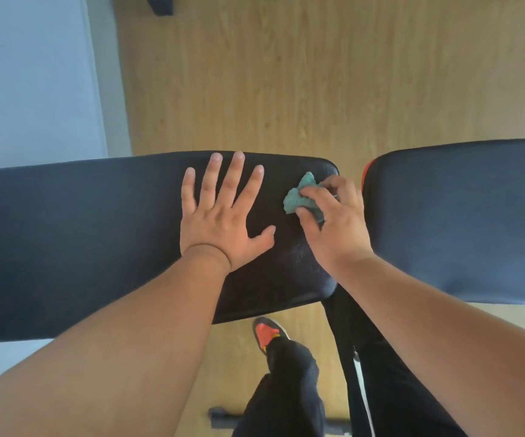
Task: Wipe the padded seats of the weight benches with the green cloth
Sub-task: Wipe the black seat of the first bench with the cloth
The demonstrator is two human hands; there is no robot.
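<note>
A long black padded bench pad (81, 234) runs across the view from the left edge to the middle. My left hand (223, 216) lies flat on it, fingers spread, holding nothing. My right hand (336, 222) presses a crumpled green cloth (299, 197) onto the pad's right end, near its far corner. A second padded pad (463, 216), dark with a red edge trim, sits to the right across a narrow gap.
Light wood floor (286, 74) lies beyond the bench, with a pale wall (27, 74) at the left. A dark object (160, 3) sits at the top edge. My legs in black trousers and a red-and-black shoe (267, 332) stand below the bench, beside its black frame (223, 416).
</note>
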